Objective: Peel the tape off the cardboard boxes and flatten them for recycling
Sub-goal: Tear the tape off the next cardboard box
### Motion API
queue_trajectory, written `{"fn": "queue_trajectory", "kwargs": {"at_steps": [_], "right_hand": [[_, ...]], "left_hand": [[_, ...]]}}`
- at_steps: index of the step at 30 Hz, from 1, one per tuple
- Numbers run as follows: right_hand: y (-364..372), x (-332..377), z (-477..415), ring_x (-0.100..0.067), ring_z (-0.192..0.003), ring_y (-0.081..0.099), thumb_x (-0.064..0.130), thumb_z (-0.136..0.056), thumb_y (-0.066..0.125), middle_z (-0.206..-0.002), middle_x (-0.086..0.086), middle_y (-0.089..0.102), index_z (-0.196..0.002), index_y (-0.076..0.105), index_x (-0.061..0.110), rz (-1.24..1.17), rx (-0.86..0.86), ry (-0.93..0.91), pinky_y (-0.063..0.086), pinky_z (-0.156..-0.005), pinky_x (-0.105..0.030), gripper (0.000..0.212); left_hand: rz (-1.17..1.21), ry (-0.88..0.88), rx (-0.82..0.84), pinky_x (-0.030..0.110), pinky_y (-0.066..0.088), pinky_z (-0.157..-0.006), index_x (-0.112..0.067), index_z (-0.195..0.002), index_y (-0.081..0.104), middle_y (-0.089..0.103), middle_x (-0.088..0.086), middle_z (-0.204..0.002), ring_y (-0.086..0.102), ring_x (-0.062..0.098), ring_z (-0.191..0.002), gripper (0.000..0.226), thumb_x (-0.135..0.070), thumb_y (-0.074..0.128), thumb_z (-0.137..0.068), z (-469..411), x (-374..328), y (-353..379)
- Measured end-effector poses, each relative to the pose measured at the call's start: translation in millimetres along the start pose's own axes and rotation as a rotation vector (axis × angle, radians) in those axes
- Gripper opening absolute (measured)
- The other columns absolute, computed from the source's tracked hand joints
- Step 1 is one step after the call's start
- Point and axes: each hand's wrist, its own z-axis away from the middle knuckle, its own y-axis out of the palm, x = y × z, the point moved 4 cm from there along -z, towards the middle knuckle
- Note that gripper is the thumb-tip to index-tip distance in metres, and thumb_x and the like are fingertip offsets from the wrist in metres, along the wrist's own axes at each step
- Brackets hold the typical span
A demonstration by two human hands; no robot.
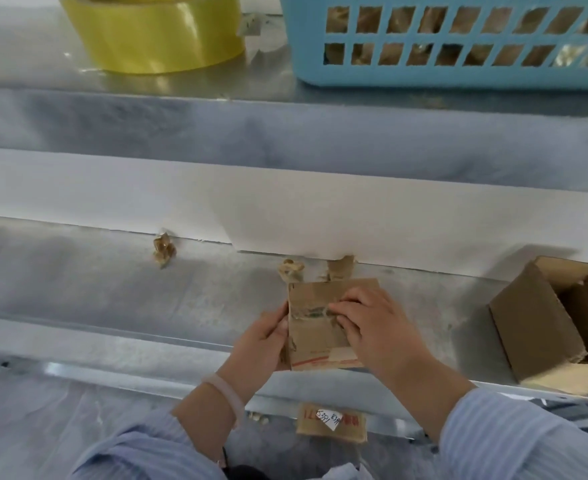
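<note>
The small brown cardboard box looked flat and torn, with shiny crinkled tape across it. The left hand gripped its edge; the right hand pinched the tape.

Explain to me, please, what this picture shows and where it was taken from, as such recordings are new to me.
There is no machine here: a person works with bare hands, filmed by a head-worn camera looking down. The left hand grips the edge of a small brown cardboard box at a grey metal table. The right hand has its fingertips on a strip of clear tape across the box; whether they pinch it is unclear. On the table lie crumpled tape scraps and, at the right, a larger open brown cardboard box. Behind stand a yellow tape roll and a light-blue plastic basket.
</note>
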Motion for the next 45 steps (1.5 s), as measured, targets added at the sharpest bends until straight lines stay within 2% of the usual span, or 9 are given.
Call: {"fn": "queue_trajectory", "kwargs": {"at_steps": [8,13,18,25,28,31,34,38,45], "right_hand": [[-0.3,-0.3,6.2,-0.017,-0.093,0.051,0.043,-0.089,0.043,-0.101,0.009,0.059,-0.117,0.07,0.031,0.175,-0.035,-0.006,0.044,-0.08,-0.036,0.04],[-4.7,-12.8,2.5,-0.011,-0.102,0.05,0.036,-0.083,0.071,-0.106,0.02,0.059,-0.116,0.068,0.038,-0.057,-0.003,0.144,0.041,-0.094,-0.036,0.033],[-9.2,-8.4,6.4,-0.014,-0.109,0.051,0.042,-0.081,0.069,-0.114,0.018,0.059,-0.123,0.061,0.036,-0.017,0.062,0.117,0.037,-0.097,-0.034,0.043],[-12.0,2.2,6.0,-0.017,-0.112,0.048,0.051,-0.09,0.045,-0.119,0.015,0.055,-0.145,0.036,0.039,0.124,0.126,0.077,0.039,-0.096,-0.036,0.057],[-14.9,6.7,5.7,-0.016,-0.117,0.046,0.058,-0.09,0.025,-0.126,0.014,0.052,-0.15,0.019,0.044,0.119,0.143,0.089,0.035,-0.102,-0.035,0.062],[-14.4,7.8,3.4,-0.014,-0.126,0.036,0.062,-0.091,0.037,-0.138,0.014,0.044,-0.151,0.002,0.046,0.108,0.189,0.099,0.026,-0.109,-0.033,0.071],[-9.2,7.0,3.4,-0.013,-0.131,0.03,0.08,-0.076,0.036,-0.143,0.015,0.037,-0.151,0.003,0.044,0.114,0.222,0.104,0.024,-0.11,-0.034,0.09],[-1.5,3.6,9.2,-0.013,-0.132,0.025,0.091,-0.061,0.035,-0.146,0.012,0.036,-0.153,0.018,0.033,0.137,0.174,0.064,0.02,-0.108,-0.031,0.11],[0.1,-13.8,15.2,-0.015,-0.141,0.03,0.089,-0.066,0.046,-0.148,0.011,0.037,-0.147,0.037,0.025,0.126,0.08,0.006,0.025,-0.115,-0.054,0.104]], "left_hand": [[0.114,0.0,0.013,0.032,0.058,-0.075,-0.032,-0.121,0.06,0.073,0.001,-0.104,0.07,0.02,-0.096,0.033,-0.018,0.038,-0.103,7.3,8.5,0.1],[0.076,0.036,0.012,0.034,0.058,-0.081,-0.032,-0.118,0.063,0.073,-0.002,-0.103,0.07,0.018,-0.097,0.029,-0.018,0.043,-0.101,11.0,7.0,0.0],[0.05,0.031,-0.04,0.027,0.058,-0.073,-0.025,-0.121,0.062,0.071,0.001,-0.105,0.069,0.015,-0.096,0.027,-0.018,0.049,-0.099,9.8,6.8,-2.1],[-0.002,0.084,-0.141,0.037,0.059,-0.08,-0.03,-0.115,0.067,0.074,-0.007,-0.099,0.07,0.011,-0.091,0.029,-0.012,0.058,-0.093,4.7,-1.4,-7.3],[-0.098,0.116,-0.216,0.024,0.058,-0.072,-0.036,-0.101,0.068,0.073,-0.014,-0.088,0.07,0.003,-0.079,0.021,-0.019,0.065,-0.09,2.9,-9.4,-10.3],[-0.15,0.14,-0.246,0.013,0.053,-0.062,-0.033,-0.104,0.067,0.07,-0.018,-0.09,0.066,-0.001,-0.076,0.018,-0.022,0.065,-0.09,-1.0,-13.4,-11.5],[-0.29,0.187,-0.201,0.011,0.05,-0.062,-0.04,-0.112,0.06,0.064,-0.021,-0.098,0.063,-0.004,-0.078,0.024,-0.025,0.06,-0.093,-1.2,-18.3,-11.5],[-0.312,0.216,-0.101,0.025,0.054,-0.085,-0.043,-0.127,0.052,0.054,-0.017,-0.12,0.065,0.005,-0.09,0.037,-0.028,0.058,-0.094,-5.2,-11.1,-17.5],[-0.375,0.26,0.063,0.012,0.044,-0.094,-0.035,-0.143,0.039,0.041,-0.012,-0.14,0.052,0.004,-0.116,0.051,-0.023,0.055,-0.096,-13.5,-11.6,-9.5]]}}
